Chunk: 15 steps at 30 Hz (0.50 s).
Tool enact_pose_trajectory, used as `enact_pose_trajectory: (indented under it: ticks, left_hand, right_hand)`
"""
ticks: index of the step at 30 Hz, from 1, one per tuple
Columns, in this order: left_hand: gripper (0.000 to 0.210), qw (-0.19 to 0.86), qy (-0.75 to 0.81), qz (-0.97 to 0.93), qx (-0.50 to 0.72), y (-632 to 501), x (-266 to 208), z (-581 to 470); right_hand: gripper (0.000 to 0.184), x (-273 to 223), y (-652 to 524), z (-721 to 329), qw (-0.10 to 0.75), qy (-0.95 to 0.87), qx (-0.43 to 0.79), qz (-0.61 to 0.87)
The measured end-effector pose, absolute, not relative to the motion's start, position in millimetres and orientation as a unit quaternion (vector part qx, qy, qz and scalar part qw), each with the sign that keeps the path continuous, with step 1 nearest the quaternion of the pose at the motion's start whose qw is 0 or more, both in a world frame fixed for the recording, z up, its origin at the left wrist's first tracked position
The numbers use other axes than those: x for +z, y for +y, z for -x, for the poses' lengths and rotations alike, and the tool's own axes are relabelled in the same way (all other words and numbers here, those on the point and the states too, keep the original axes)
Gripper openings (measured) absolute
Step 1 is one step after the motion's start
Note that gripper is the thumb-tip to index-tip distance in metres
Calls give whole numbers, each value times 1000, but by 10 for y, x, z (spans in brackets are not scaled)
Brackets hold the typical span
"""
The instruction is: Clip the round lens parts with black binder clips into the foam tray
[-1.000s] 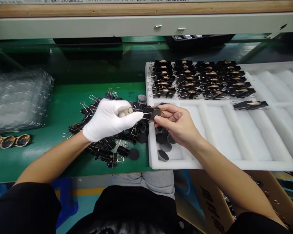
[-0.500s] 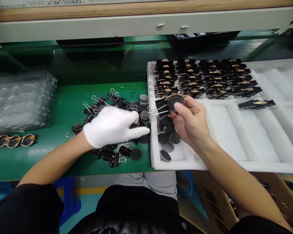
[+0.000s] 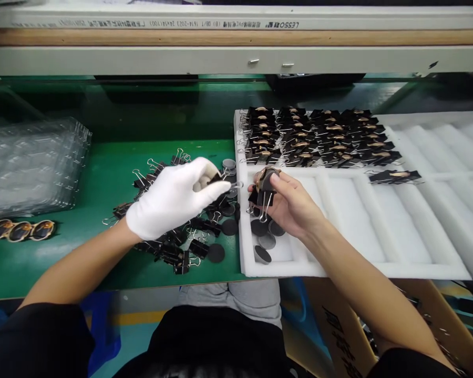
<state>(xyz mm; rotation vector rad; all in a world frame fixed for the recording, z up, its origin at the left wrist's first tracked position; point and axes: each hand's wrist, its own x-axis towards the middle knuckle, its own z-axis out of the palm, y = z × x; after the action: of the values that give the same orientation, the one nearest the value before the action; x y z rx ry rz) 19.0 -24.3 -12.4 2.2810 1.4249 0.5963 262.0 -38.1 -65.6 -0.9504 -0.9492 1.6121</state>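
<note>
My left hand point(image 3: 177, 197), in a white glove, pinches a black binder clip point(image 3: 215, 179) whose wire handles point(image 3: 237, 185) point right. Beneath it a heap of binder clips point(image 3: 173, 251) and dark round discs point(image 3: 216, 253) lies on the green bench. My bare right hand point(image 3: 295, 202) grips a small gold-rimmed piece point(image 3: 263, 175) with a dark round disc point(image 3: 266, 181) against it, the thumb pressing on the disc. Another binder clip point(image 3: 265, 198) is clamped on this piece, its handles hanging down. Both hands are close together, apart, above the left edge of the white foam tray point(image 3: 243, 262).
Rows of clipped gold-rimmed pieces point(image 3: 299, 134) fill the tray's back left, and one more clipped piece point(image 3: 395, 177) lies right of them. Loose discs point(image 3: 263, 254) sit in the front-left compartment. Clear plastic trays point(image 3: 35, 163) and sunglasses point(image 3: 21, 230) are at left. A shelf beam point(image 3: 181, 60) crosses the back.
My left hand has closed on a binder clip. My right hand has turned its piece, so the attached clip's handles now point down instead of left. The camera view has tilted slightly up.
</note>
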Motion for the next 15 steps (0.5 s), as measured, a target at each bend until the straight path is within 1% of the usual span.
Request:
enact_pose_trajectory:
  ticks: [3,6,10,15]
  left_hand:
    - [32,283,519,-743,314,-265,-200,-269]
    - [28,364,483,-723,334,-297,-272,-329]
    - [20,375,451,-731,349,-310,-302,-338]
    - [23,387,448,-725,352,-306,-324,-327]
  right_hand:
    - [17,-702,-413,-2607,470,-505,642,336]
    - [14,-743,-442,-2569,468,-592,580,306]
    - [13,-769,-444,-2542,504,-606,528,317]
    - [13,-772,-441,-2551,536,-624,465,328]
